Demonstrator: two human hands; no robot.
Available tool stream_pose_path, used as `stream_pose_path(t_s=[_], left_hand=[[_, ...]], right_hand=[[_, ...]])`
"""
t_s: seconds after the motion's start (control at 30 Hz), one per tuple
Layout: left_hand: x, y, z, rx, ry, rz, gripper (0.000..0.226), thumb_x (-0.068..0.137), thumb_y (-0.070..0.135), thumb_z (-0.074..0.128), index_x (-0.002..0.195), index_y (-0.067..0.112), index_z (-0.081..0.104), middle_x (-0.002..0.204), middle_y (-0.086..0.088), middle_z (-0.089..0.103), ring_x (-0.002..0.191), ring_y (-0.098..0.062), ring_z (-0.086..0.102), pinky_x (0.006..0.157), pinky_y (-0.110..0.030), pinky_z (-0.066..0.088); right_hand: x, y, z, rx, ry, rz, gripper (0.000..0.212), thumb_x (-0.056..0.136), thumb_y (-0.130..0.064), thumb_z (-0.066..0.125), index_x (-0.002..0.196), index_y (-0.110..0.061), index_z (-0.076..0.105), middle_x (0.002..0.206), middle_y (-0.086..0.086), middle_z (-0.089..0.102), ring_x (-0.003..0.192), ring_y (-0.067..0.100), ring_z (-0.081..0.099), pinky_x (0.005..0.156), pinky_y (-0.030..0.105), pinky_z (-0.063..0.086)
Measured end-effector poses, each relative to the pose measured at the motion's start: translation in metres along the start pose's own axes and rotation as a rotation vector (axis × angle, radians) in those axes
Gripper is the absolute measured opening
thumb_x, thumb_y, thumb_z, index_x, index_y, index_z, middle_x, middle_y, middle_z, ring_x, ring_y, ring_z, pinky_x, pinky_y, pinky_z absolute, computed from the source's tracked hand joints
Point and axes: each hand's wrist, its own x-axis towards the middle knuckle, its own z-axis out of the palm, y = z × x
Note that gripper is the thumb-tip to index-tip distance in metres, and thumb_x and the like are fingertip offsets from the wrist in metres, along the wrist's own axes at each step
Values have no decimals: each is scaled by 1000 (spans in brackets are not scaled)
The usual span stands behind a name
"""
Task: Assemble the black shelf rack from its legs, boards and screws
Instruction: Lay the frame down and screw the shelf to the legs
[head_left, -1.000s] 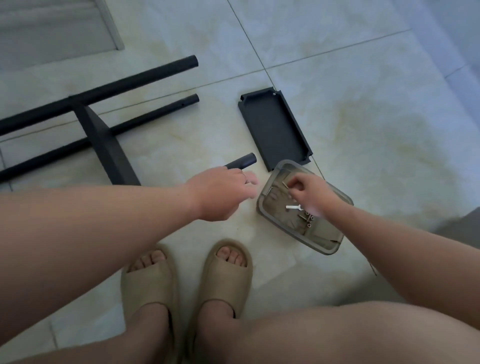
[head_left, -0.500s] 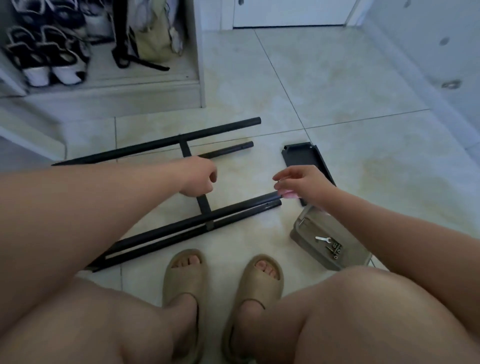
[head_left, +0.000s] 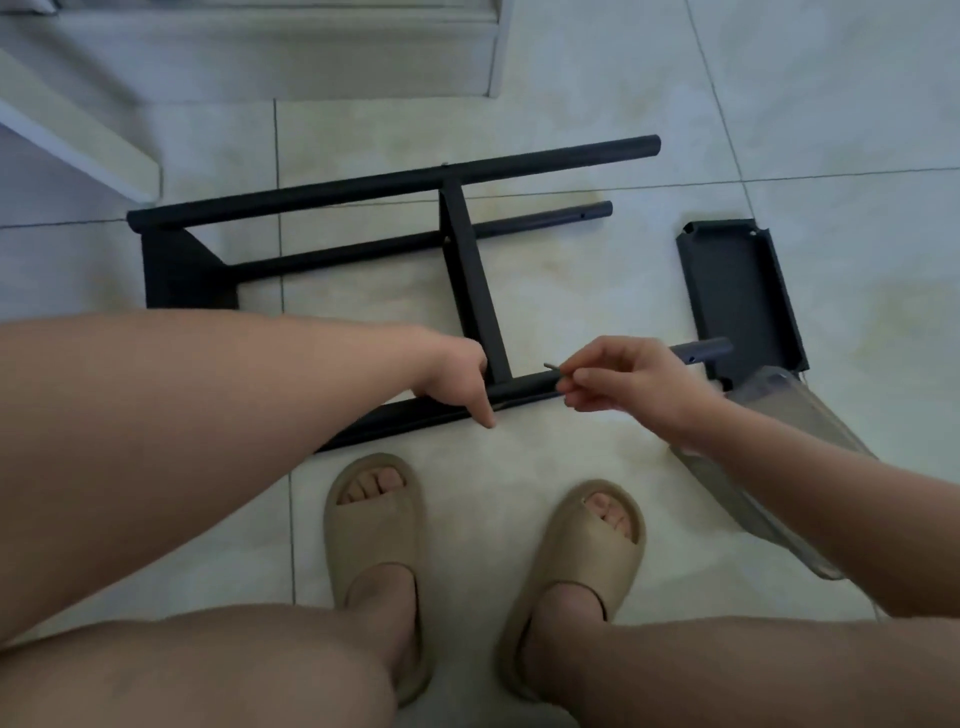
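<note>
On the tiled floor, just beyond the sandalled feet, the half-built black rack (head_left: 467, 270) lies on its side at about twelve o'clock, its near leg (head_left: 530, 387) running from eight o'clock toward two o'clock under both hands, with a loose black board (head_left: 737, 291) at two o'clock beside a clear plastic tray (head_left: 800, 415). The left hand (head_left: 457, 374) presses on the near leg, forefinger stretched out and pointing down, other fingers curled, while the right hand (head_left: 623, 379) pinches a small dark screw (head_left: 553, 368) between thumb and fingertips, closed tight on it. The metal frame looks stiff and fairly light, best steadied near the crosspiece joint; the screw is tiny and easily dropped, so grip its head end.
</note>
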Motion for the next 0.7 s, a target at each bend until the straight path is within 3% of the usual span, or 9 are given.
stream_pose_path(t_s=[0.13,0.27,0.43,0.57,0.7], left_hand=[[14,-15,16,-147,20,86,43,88,25,75,120,5,54,98,-6,73,85,-19,68,81,-34,54],[16,-26,22,-345,83,176,41,88,18,75,123,11,56,110,-4,68,79,-16,72,86,-41,58],[23,-42,2,-498,196,222,38,87,10,75,122,11,61,102,4,66,66,-15,64,72,-32,54],[31,-53,-25,-571,210,245,35,87,6,74,119,13,64,114,-1,68,61,-7,64,63,-20,55],[38,-59,-33,-591,184,281,29,87,8,74,108,24,65,109,4,69,59,-6,63,64,-23,52]], right_hand=[[4,10,12,-47,-69,-14,17,97,6,58,95,-5,71,89,12,77,79,21,73,78,29,60],[8,15,20,-60,-93,-71,15,96,8,58,97,-1,70,88,11,77,77,19,73,77,26,59],[29,8,28,-99,-120,-165,18,96,7,59,96,-6,71,89,10,76,80,20,73,81,29,60],[48,0,32,-202,-120,-242,20,97,4,60,95,-14,70,90,4,76,83,18,74,84,28,59],[65,-2,34,-282,-119,-286,18,97,1,61,95,-15,68,89,-1,76,83,15,73,83,25,58]])
